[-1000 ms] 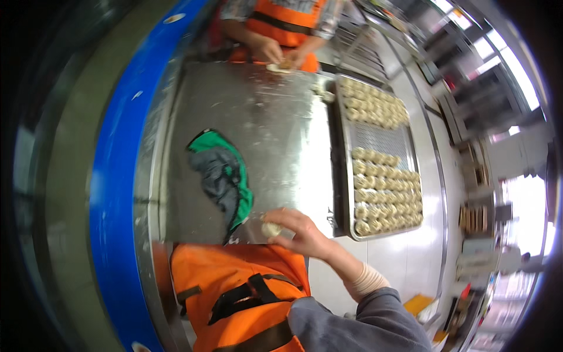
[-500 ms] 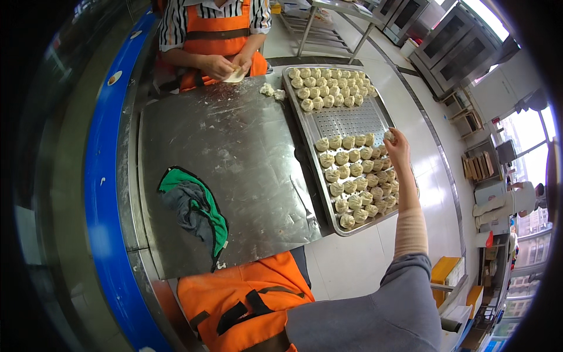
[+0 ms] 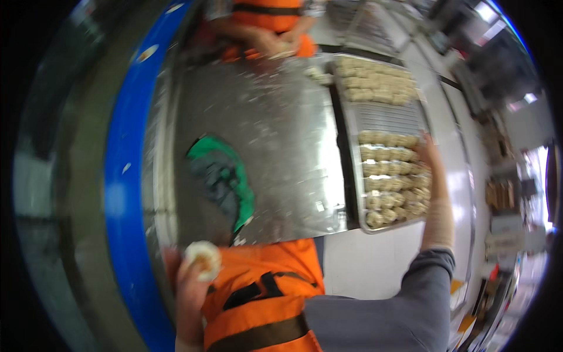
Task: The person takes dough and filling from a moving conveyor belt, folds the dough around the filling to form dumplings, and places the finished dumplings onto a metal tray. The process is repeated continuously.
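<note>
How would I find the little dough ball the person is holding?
Start at the steel table and follow its near edge to the green cloth. Just below, the left hand holds one pale dough ball, alone, not lined up on the tray like the rest.

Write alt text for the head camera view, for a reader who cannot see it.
A person's right hand reaches to the far edge of a metal tray filled with rows of dough pieces, while the left hand holds a round dough piece. A green cloth lies on the steel table; a co-worker stands opposite.
</note>
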A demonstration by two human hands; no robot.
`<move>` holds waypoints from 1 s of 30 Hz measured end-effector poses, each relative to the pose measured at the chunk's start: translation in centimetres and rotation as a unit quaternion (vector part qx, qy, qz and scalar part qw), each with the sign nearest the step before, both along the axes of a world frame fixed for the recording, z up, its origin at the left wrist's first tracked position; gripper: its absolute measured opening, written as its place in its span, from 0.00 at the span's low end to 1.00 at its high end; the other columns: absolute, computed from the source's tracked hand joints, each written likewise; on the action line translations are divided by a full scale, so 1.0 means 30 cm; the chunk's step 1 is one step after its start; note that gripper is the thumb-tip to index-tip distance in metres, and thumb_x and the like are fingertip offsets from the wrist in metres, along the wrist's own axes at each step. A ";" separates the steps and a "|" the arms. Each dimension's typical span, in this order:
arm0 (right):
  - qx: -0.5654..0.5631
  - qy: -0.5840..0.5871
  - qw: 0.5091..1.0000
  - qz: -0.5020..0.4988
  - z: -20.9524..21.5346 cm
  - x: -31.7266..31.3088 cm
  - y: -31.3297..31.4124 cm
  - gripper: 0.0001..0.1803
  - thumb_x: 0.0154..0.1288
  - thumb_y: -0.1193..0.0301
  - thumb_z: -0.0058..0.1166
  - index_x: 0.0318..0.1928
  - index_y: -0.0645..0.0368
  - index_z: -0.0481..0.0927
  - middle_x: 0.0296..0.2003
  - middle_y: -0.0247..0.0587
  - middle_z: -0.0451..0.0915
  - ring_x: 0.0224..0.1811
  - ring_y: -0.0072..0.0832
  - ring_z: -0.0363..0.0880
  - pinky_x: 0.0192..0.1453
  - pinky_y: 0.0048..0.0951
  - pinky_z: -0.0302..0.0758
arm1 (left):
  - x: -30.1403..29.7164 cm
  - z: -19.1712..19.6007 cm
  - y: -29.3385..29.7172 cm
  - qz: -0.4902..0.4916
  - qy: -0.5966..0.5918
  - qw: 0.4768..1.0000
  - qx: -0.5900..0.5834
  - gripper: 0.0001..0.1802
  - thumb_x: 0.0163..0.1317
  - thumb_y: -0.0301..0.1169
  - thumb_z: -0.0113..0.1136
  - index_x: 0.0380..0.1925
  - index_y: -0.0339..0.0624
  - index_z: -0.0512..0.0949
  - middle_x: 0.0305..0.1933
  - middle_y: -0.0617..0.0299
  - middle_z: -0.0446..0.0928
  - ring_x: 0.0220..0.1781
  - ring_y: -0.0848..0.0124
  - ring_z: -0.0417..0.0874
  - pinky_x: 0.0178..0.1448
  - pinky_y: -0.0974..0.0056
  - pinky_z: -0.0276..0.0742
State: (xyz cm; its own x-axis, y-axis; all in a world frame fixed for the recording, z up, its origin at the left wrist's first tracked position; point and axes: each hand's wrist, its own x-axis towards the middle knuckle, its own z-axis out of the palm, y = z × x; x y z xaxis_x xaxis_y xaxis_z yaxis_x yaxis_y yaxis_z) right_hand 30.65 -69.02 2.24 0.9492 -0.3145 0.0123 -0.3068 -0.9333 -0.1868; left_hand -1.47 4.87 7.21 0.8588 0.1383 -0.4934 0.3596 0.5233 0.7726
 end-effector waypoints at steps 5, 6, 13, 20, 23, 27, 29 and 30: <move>0.167 -0.279 0.937 0.125 0.197 -0.120 0.404 0.22 0.70 0.76 0.57 0.64 0.58 0.75 0.55 0.43 0.83 0.55 0.33 0.82 0.61 0.35 0.76 | 0.146 0.047 -0.180 -0.116 -0.038 0.992 -0.018 0.23 0.67 0.18 0.56 0.61 0.37 0.68 0.47 0.54 0.81 0.41 0.67 0.87 0.34 0.68 0.81; 0.279 -0.248 0.919 0.126 0.235 -0.172 0.578 0.21 0.70 0.76 0.55 0.63 0.59 0.76 0.53 0.42 0.83 0.53 0.31 0.82 0.59 0.33 0.76 | 0.154 0.046 -0.202 -0.116 -0.021 0.993 -0.004 0.22 0.67 0.19 0.57 0.61 0.36 0.68 0.46 0.55 0.81 0.40 0.69 0.87 0.33 0.70 0.81; 0.647 0.244 0.691 0.210 0.199 -0.658 1.482 0.14 0.75 0.74 0.49 0.56 0.64 0.79 0.44 0.35 0.83 0.44 0.20 0.80 0.48 0.22 0.76 | 0.163 0.039 -0.261 -0.172 -0.070 0.982 0.029 0.22 0.69 0.23 0.59 0.61 0.36 0.68 0.47 0.61 0.79 0.39 0.76 0.84 0.34 0.75 0.77; 0.743 0.247 0.614 0.104 0.089 -0.767 1.616 0.09 0.71 0.74 0.58 0.47 0.67 0.80 0.38 0.32 0.82 0.39 0.18 0.78 0.45 0.22 0.76 | 0.134 0.005 -0.239 -0.173 -0.091 0.964 0.179 0.19 0.68 0.24 0.61 0.58 0.37 0.71 0.42 0.65 0.78 0.30 0.82 0.77 0.28 0.76 0.73; 0.533 0.120 0.789 0.280 0.095 -0.777 1.630 0.07 0.67 0.77 0.61 0.44 0.66 0.80 0.35 0.34 0.81 0.37 0.19 0.78 0.41 0.24 0.76 | 0.120 -0.050 -0.233 -0.146 -0.007 0.983 0.111 0.18 0.67 0.24 0.61 0.56 0.37 0.73 0.40 0.66 0.78 0.29 0.83 0.76 0.26 0.76 0.71; 0.484 0.016 0.801 0.352 0.144 -0.773 1.662 0.04 0.64 0.81 0.62 0.38 0.63 0.80 0.33 0.35 0.79 0.35 0.22 0.79 0.40 0.24 0.76 | 0.099 -0.101 -0.231 -0.129 -0.044 0.984 0.116 0.15 0.66 0.22 0.61 0.53 0.35 0.75 0.43 0.64 0.81 0.36 0.79 0.81 0.36 0.74 0.78; 0.596 0.104 0.772 0.194 0.117 -0.797 1.675 0.05 0.61 0.80 0.64 0.36 0.61 0.81 0.34 0.39 0.80 0.33 0.27 0.80 0.37 0.26 0.76 | 0.104 -0.098 -0.241 -0.136 -0.155 0.941 0.270 0.14 0.66 0.21 0.60 0.52 0.34 0.76 0.45 0.63 0.82 0.41 0.76 0.83 0.42 0.71 0.81; 0.557 0.094 0.792 0.233 0.113 -0.794 1.673 0.05 0.61 0.80 0.64 0.37 0.61 0.81 0.34 0.39 0.80 0.33 0.27 0.80 0.37 0.26 0.76 | 0.105 -0.089 -0.238 -0.149 -0.137 0.942 0.268 0.14 0.66 0.20 0.60 0.51 0.34 0.77 0.45 0.62 0.82 0.44 0.75 0.83 0.46 0.69 0.81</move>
State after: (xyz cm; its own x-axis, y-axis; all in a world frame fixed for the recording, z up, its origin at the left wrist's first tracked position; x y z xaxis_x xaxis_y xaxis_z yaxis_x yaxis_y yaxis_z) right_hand 6.84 -18.83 5.63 0.9177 0.3537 -0.1810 -0.0971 -0.2420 -0.9654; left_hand 1.69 -2.26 4.55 0.9837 0.0368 -0.1760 0.1780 -0.0607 0.9822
